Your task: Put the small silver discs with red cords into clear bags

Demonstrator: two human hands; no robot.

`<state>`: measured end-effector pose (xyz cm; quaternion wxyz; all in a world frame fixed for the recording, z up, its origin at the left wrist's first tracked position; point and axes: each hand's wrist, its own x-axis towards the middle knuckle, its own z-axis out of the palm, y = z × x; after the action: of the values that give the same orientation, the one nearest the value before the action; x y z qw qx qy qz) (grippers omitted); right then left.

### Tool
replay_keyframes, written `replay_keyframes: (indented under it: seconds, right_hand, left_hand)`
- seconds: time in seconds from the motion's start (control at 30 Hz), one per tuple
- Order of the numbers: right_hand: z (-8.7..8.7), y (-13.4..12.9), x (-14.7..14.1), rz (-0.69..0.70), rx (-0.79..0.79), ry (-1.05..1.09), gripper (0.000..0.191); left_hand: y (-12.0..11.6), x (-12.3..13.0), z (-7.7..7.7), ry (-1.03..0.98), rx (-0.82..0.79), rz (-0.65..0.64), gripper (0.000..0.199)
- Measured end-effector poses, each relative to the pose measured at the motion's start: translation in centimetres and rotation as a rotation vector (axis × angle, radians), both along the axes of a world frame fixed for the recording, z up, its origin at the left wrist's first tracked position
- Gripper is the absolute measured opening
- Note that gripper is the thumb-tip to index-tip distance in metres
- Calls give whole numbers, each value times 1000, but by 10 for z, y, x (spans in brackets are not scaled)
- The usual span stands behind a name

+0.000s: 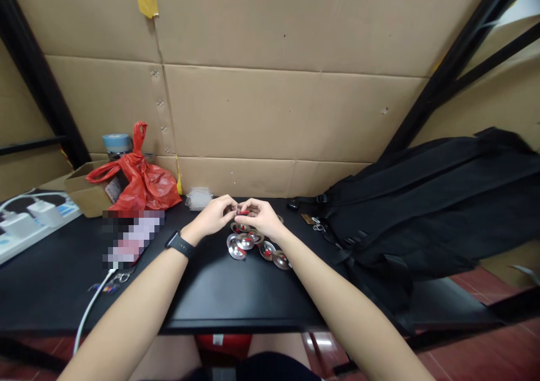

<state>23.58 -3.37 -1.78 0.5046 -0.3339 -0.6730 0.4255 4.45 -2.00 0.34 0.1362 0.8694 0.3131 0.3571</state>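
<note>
My left hand, with a dark watch on its wrist, is closed in a pinch over the middle of the black table. Fingertips of my right hand meet it there, also pinched. Between them is a small red strip, partly hidden by the fingers. Just below both hands lie several shiny metal discs with domed centres and red bits, like small cymbals. Some overlap in a cluster; others, such as the rightmost disc, lie close to my right forearm.
A black backpack fills the right side. On the left stand a red plastic bag, a cardboard box and a white power strip. A phone with a cable lies nearby. Clear plastic packets sit by the cardboard wall.
</note>
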Motion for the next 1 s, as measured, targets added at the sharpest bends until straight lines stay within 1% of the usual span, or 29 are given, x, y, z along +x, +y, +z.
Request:
replay_keyframes:
  seconds: [0.07,0.13,0.23,0.3,0.33,0.43,0.53,0.67,0.8,0.9,1.0]
  right_hand:
    - [-2,1,-2,-25,35,-47,33]
    - [-2,1,-3,-82,94,-103,28]
    - [3,2,2,-182,160,-174,24]
    - [9,4,14,-225,198,-283,25]
    - [12,5,22,-240,223,-371,25]
    - [17,11,52,-294,258,-668,15]
    - [15,19,80,-365,197,-803,14]
    - [6,30,102,-368,76,-893,31]
    - [-1,37,111,-336,25,-1001,30]
    - [-3,39,113,-280,-19,-1010,30]
    - [-2,39,112,-245,-30,-1005,29]
  left_hand:
    - [1,0,1,36,12,6,9]
    - [3,-4,2,68,32,28,10]
    - [11,-18,4,121,60,104,14]
    - [19,-33,4,168,59,174,16]
    - [23,-41,4,190,46,203,16]
    - [33,-61,1,263,-17,209,13]
    - [38,-70,-2,294,-81,162,9]
    - [38,-68,-5,316,-112,119,10]
    - [35,-64,-4,380,-98,130,12]
    - [32,-62,-2,407,-84,157,14]
    - [28,-57,1,403,-64,176,16]
